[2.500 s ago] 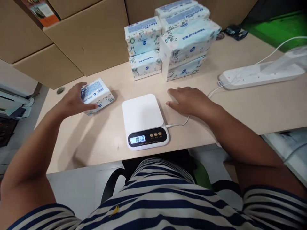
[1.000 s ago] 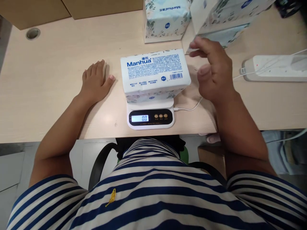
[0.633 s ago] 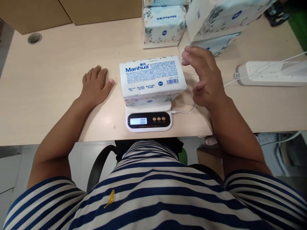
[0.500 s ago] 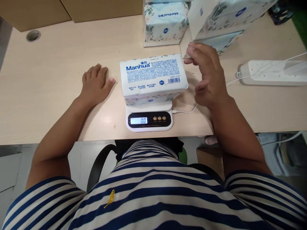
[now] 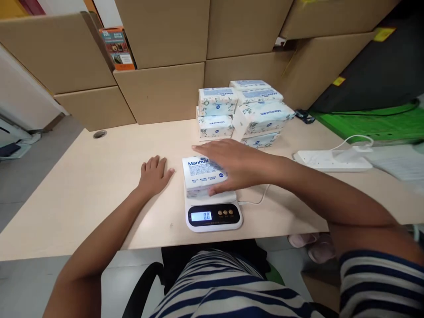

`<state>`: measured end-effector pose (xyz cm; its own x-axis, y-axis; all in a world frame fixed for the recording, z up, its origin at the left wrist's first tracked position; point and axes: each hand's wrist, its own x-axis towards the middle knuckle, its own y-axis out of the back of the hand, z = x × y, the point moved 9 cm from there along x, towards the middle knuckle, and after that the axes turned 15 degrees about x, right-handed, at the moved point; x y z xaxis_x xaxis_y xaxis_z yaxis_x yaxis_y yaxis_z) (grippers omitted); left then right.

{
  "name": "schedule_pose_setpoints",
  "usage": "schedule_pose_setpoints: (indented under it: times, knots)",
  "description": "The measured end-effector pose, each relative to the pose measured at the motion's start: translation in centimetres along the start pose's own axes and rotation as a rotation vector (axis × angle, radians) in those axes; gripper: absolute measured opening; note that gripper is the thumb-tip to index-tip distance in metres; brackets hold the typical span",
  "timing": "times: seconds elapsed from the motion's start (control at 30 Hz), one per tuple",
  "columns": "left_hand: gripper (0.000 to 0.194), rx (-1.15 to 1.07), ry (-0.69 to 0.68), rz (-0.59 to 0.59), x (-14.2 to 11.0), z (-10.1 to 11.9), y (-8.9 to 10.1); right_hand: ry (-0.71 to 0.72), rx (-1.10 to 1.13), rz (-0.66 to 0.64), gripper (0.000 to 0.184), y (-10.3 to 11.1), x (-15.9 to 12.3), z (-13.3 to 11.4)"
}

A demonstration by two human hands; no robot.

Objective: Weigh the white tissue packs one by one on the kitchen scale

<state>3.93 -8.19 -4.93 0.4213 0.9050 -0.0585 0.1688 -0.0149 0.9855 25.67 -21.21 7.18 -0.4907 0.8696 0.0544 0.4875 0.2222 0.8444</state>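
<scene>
A white Manhua tissue pack (image 5: pixel 200 172) with blue print rests on a white digital scale (image 5: pixel 213 229), whose lit display reads 0.0. My right hand (image 5: pixel 228 165) reaches across the pack from the right and grips it. Its thumb is at the pack's front side and its fingers stretch along the back edge, covering the pack's right part. My left hand (image 5: pixel 153 176) lies flat on the table (image 5: pixel 109 181) to the left of the scale, fingers a little apart and holding nothing.
Several tissue packs (image 5: pixel 217 126) are stacked behind the scale, against cardboard boxes (image 5: pixel 165 95). At the right lies a white power strip (image 5: pixel 331 164) with a cable. A cable hole (image 5: pixel 100 134) is at the back left. A green surface (image 5: pixel 357 123) borders the right.
My right hand has moved left from beside the tissue pack onto it. My left hand stays flat on the table. The view has tilted up, showing more of the boxes.
</scene>
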Motion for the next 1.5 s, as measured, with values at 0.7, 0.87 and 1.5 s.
schedule_pose_setpoints:
  times: [0.7, 0.87, 1.5]
  knots:
    - [0.073, -0.029, -0.017, 0.012, -0.1, -0.2, -0.5, -0.499, -0.239, 0.040, 0.155, 10.5, 14.8, 10.7]
    - [0.073, -0.043, -0.020, 0.019, -0.2, -0.2, -0.6, -0.574, -0.393, -0.048, 0.126, 10.5, 15.7, 12.2]
    - [0.072, -0.060, -0.017, 0.001, -0.4, 0.2, -0.4, -0.568, -0.558, -0.012, 0.103, 11.0, 13.0, 14.4]
